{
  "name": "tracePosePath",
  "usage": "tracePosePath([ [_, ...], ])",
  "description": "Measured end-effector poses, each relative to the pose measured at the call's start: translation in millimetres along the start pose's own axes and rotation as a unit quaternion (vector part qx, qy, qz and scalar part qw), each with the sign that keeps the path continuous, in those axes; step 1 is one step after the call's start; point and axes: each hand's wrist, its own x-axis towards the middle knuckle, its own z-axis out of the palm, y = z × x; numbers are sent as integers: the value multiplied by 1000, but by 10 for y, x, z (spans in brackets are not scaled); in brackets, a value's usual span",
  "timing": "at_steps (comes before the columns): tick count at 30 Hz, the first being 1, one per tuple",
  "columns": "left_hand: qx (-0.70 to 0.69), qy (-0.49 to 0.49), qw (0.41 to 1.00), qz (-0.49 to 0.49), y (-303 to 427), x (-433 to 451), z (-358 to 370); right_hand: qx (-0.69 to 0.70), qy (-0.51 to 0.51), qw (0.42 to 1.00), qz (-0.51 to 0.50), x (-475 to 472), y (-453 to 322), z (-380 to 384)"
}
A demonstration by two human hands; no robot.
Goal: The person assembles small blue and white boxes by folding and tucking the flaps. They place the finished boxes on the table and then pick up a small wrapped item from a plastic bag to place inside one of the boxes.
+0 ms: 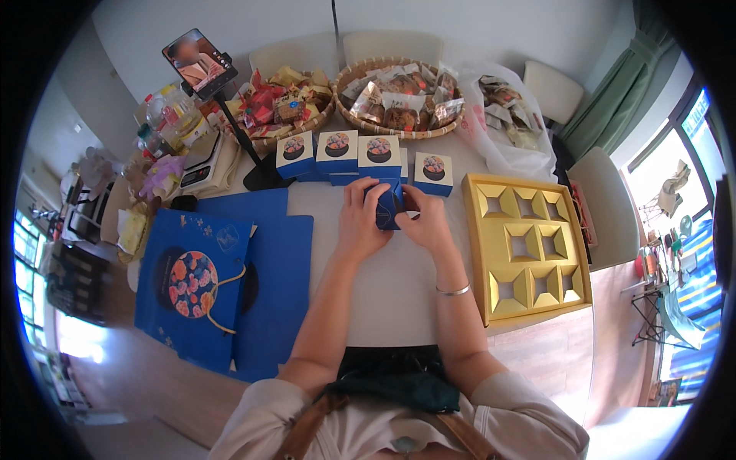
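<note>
Both my hands hold a small blue cardboard box (388, 208) above the middle of the white table. My left hand (364, 215) grips its left side, and my right hand (424, 215) has its thumb and fingers at the right edge. Just beyond stand several small boxes with white tops, floral prints and blue sides, one of them (434, 172) a little apart on the right. A gold gift-box tray (497, 244) with several square openings lies to the right. On the left, a blue paper gift bag (194, 287) with a cord handle rests on blue cardboard (276, 293).
Two wicker baskets of wrapped pastries stand at the back, one on the right (397, 133). Beside it is a white plastic bag (489, 141) of packets. A phone on a stand (198, 63), a digital kitchen scale (198, 167) and plastic bottles (172, 115) are at the back left.
</note>
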Motion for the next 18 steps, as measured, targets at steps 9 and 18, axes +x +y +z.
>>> tracePosePath([
  [9,-32,-11,999,-15,39,-1,-20,75,-23,997,-17,-9,160,-123],
  [18,1,-33,998,-55,-20,-14,-59,276,-36,954,113,-2,119,-361],
])
